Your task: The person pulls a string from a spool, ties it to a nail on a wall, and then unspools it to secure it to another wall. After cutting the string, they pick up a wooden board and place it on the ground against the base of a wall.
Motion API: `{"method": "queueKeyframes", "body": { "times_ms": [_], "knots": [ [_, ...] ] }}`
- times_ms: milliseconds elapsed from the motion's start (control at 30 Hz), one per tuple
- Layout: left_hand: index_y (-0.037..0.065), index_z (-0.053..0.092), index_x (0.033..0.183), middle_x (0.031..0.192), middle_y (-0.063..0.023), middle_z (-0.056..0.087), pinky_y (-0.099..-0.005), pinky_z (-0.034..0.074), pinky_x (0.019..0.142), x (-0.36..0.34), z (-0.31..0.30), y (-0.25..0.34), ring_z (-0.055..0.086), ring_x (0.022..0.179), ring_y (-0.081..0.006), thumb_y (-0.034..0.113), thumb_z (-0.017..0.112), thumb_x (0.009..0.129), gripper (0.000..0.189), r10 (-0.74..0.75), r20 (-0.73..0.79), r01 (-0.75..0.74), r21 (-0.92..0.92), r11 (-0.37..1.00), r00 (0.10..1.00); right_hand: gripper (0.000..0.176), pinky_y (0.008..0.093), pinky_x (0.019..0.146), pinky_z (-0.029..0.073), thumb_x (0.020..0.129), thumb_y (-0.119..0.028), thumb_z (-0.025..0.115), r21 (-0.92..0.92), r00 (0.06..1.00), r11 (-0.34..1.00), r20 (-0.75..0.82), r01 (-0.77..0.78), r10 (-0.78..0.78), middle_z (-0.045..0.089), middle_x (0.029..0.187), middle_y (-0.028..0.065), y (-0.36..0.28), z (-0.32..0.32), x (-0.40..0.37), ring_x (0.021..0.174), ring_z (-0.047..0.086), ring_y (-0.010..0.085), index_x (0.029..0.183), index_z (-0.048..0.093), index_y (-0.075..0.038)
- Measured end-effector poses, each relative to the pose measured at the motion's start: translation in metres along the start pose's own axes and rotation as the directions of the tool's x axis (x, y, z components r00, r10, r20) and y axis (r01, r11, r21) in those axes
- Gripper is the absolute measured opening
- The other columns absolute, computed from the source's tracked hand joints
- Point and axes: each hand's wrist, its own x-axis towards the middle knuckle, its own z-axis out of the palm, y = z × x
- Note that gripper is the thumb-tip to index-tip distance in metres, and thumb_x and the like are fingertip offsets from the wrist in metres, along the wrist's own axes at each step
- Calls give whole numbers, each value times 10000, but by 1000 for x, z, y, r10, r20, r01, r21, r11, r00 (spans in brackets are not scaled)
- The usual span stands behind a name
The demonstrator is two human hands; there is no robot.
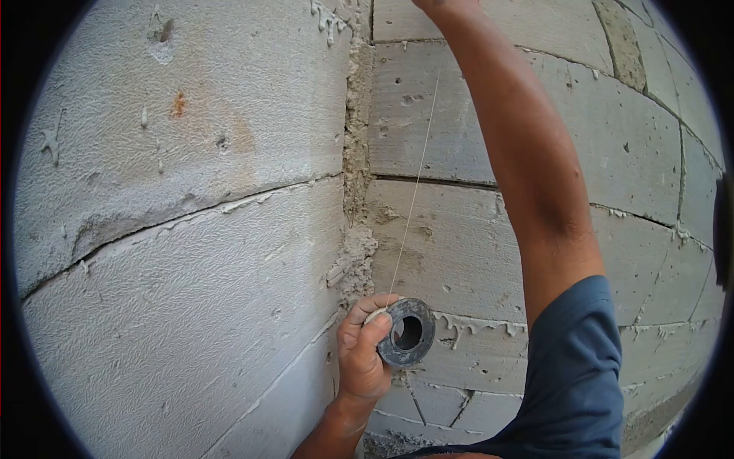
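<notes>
My left hand (362, 348) is closed round a dark ring-shaped spool (407, 332) with a round hole through its middle, low in the view near the wall corner. The thumb presses on the spool's left side. From the spool a thin pale string (414, 200) runs up and slightly right, stretched straight, until it is lost against the wall near the top. My right arm reaches up past the top edge; only a bit of my right hand (438, 3) or wrist shows there, and its fingers are out of view.
A rough pale block wall (191, 283) fills the left side. It meets a second block wall (443, 245) at a corner with crumbly mortar (357, 122). Hardened drips hang from several joints. A thin dark rod (415, 399) slants below the spool.
</notes>
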Motion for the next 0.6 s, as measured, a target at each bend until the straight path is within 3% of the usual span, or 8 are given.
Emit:
{"method": "queueKeyframes", "body": {
  "times_ms": [67, 167, 200, 267, 300, 400, 500, 600],
  "knots": [
    [-4, 603, 1142, 976, -109, 699, -271, 562, 748, -6, -10, -15, 674, 823, -136, 140, 571, 905, 280, -55, -32, 55, -17, 998, 998, 214, 471, 842, 571, 890, -131, 555, 42, 997, 999, -74, 22, -19, 712, 1054, 214, 13, -3, -29, 995, 705, 350, 935, 745, -44],
    [-10, 602, 1144, 969, -111, 693, -290, 569, 756, -9, -19, -36, 675, 833, -150, 139, 560, 903, 287, -131, -101, 130, -17, 991, 986, 200, 411, 665, 555, 962, -162, 563, 133, 993, 989, -111, 64, -50, 717, 844, 146, 33, 10, -76, 755, 700, 260, 873, 707, -57],
    [-12, 602, 1145, 967, -112, 691, -290, 570, 759, -8, -24, -45, 677, 833, -157, 141, 560, 901, 291, -123, -114, 123, -6, 992, 986, 290, 360, 574, 486, 967, -293, 565, 207, 958, 969, -276, 137, -76, 584, 694, 66, 33, 8, -99, 605, 555, 195, 916, 703, -43],
    [-16, 603, 1147, 965, -113, 688, -291, 571, 764, -6, -31, -60, 679, 834, -169, 146, 559, 898, 299, -111, -138, 114, 16, 993, 984, 320, 330, 567, 476, 947, -285, 549, 314, 898, 931, -438, 185, -31, 538, 586, 31, 31, -11, -145, 524, 503, 144, 967, 709, -9],
    [-23, 613, 1144, 968, -106, 690, -280, 567, 765, -6, -30, -59, 680, 835, -159, 121, 554, 902, 287, -119, -101, 119, -10, 993, 988, 250, 351, 651, 534, 921, -146, 532, 361, 900, 920, -435, 152, 22, 626, 628, 77, 30, -22, -168, 591, 595, 157, 973, 719, 11],
    [-35, 634, 1145, 979, -81, 692, -250, 545, 783, -17, -27, -50, 671, 848, -127, 81, 551, 911, 274, -176, -56, 174, -42, 984, 983, 224, 329, 555, 499, 952, -143, 541, 749, 956, 597, 187, -287, 226, 589, 638, 30, 18, -67, -246, 553, 527, 112, 1018, 704, -5],
    [-26, 631, 1190, 994, -53, 682, -228, 505, 820, -27, -35, -54, 634, 885, -95, 110, 574, 916, 311, -178, -29, 180, 92, 979, 984, 236, 215, 450, 351, 1011, -142, 513, 765, 762, -230, 636, -601, 125, 422, 698, -76, 9, -91, -327, 546, 348, 19, 1190, 632, -44],
    [-18, 603, 1251, 1021, -41, 671, -221, 489, 832, -46, -46, -65, 611, 905, -76, 122, 590, 922, 358, -187, -92, 197, 123, 973, 978, 232, 173, 435, 271, 1037, -167, 492, 536, 556, -307, 831, -787, 24, 336, 713, -82, 15, -109, -403, 540, 264, 17, 1235, 557, -65]
  ]
}}
